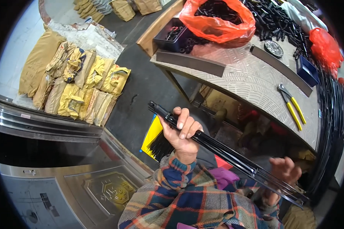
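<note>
Black metal rods (218, 147), bundled, cross the frame's centre diagonally, gripped near their upper-left end by the left hand (180, 131), fingers curled around them. Lower right, the right hand (284, 171) spreads open behind them. Farther up, yellow-handled pliers (292, 105) lie on the workbench (248, 82).

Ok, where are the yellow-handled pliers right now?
The yellow-handled pliers lie at the right of the head view on the patterned worktable, just below a long dark metal strip.
</note>
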{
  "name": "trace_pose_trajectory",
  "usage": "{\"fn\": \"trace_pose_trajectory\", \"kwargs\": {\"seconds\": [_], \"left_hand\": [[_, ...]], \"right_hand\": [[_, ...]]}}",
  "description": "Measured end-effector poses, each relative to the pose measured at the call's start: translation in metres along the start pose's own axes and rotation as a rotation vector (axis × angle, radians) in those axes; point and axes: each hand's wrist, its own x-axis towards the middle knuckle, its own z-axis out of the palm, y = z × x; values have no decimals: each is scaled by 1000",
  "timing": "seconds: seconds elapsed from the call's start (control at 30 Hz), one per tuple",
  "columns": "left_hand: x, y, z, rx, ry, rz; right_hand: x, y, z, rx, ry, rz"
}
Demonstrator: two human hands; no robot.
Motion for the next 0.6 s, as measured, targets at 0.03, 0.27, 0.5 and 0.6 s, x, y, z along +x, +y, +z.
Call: {"fn": "trace_pose_trajectory", "kwargs": {"seconds": [0.03, 0.27, 0.5, 0.6], "left_hand": [[-1, -2, 2, -1, -1, -2], [-1, -7, 29, 362, -156, 146], [-22, -12, -8, 1087, -124, 323], [-24, -23, -25, 1109, -156, 168]], "right_hand": [[3, -1, -7, -2, 1, -1], [-30, -9, 22, 114, -144, 1066], [59, 16, -18, -1077, 60, 356], [84, 38, -81, -1533, -36, 245]]}}
